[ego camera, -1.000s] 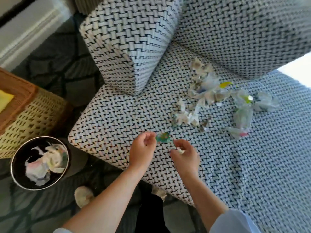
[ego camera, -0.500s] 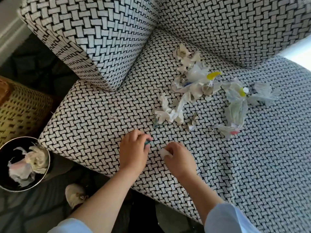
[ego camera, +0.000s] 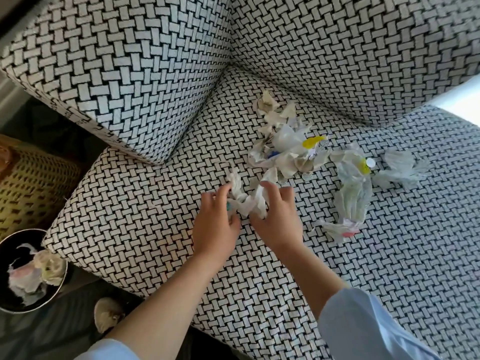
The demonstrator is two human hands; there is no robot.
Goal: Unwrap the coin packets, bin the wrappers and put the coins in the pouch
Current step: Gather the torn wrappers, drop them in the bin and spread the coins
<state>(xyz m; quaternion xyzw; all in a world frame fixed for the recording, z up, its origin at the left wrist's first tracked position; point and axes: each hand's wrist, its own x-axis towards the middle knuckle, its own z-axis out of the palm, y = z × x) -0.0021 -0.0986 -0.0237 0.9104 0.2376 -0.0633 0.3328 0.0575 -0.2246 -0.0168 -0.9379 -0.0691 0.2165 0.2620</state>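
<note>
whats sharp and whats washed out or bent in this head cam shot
Head view: the black-and-white woven sofa seat bows toward the edges from the wide lens; a right-edge patch is blown out; the round black bin sits in shadow; the left hand and right hand, at the crumpled white wrapper, look slightly soft.

Black-and-white basket-weave sofa seat (ego camera: 130, 203) right under the grip – chunky armrest (ego camera: 117, 74) up-left of it, wicker basket (ego camera: 33, 183) far left, pale slipper (ego camera: 107, 318) down-left on dark floor (ego camera: 65, 336).
</note>
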